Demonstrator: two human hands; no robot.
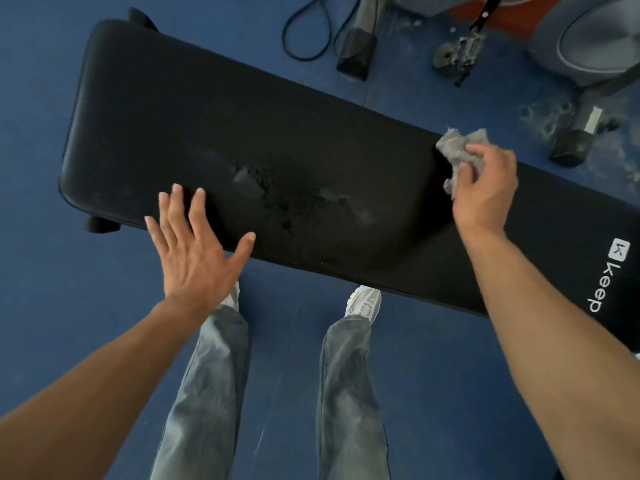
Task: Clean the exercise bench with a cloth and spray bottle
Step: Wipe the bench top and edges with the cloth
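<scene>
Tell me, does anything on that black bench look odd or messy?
Yes: a patch of droplets and pale smears sits mid-pad on the exercise bench, not yet wiped; the right hand grips the grey cloth further along.

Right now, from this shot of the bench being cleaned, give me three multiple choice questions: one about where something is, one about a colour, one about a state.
1. Where is the grey cloth?
A) bunched in the right hand, above the bench
B) draped over a shoe
C) hanging from a pedal

2. What colour is the floor?
A) green
B) blue
C) red

3. How is the left hand?
A) clenched in a fist
B) gripping a bottle
C) open, fingers spread

Answers:
1 A: the fingers curl round the cloth near the bench's far edge.
2 B: blue shows all round the bench.
3 C: its fingers are straight and it holds nothing.
</scene>
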